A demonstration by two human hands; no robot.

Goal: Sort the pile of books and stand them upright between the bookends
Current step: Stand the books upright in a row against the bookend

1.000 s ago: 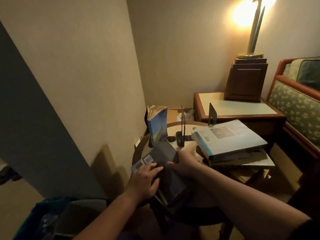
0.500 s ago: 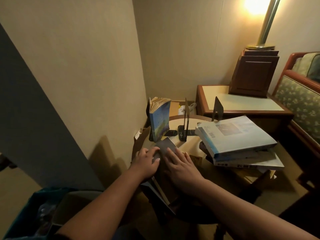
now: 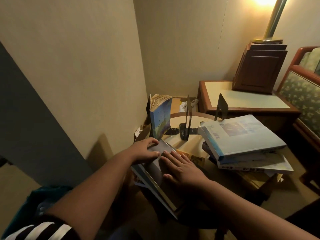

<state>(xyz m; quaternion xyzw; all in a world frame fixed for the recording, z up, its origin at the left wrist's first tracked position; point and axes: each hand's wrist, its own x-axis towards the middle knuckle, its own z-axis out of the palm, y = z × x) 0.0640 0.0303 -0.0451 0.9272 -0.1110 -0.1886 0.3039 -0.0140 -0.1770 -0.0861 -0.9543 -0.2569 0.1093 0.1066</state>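
Note:
A dark grey book (image 3: 159, 163) lies flat on a small stack at the near edge of the round table (image 3: 195, 118). My left hand (image 3: 145, 150) grips its far left corner. My right hand (image 3: 183, 168) rests flat on its cover with straight fingers. A blue paperback (image 3: 161, 122) stands upright against a black bookend at the table's left. A second black bookend (image 3: 187, 118) stands in the middle and a third bookend (image 3: 221, 107) further right. A pile of large books (image 3: 240, 137) lies on the right side.
A wooden side table (image 3: 225, 94) with a dark wooden box (image 3: 259, 68) and a brass lamp (image 3: 275, 19) stands behind. A floral upholstered chair (image 3: 304, 94) is at the right. The wall (image 3: 78, 66) runs close along the left. A yellow book (image 3: 194, 157) lies under my right hand.
The grey book went from tilted up in both hands to lying flat on the stack. My right hand flattened onto its cover, and the view shifted downward.

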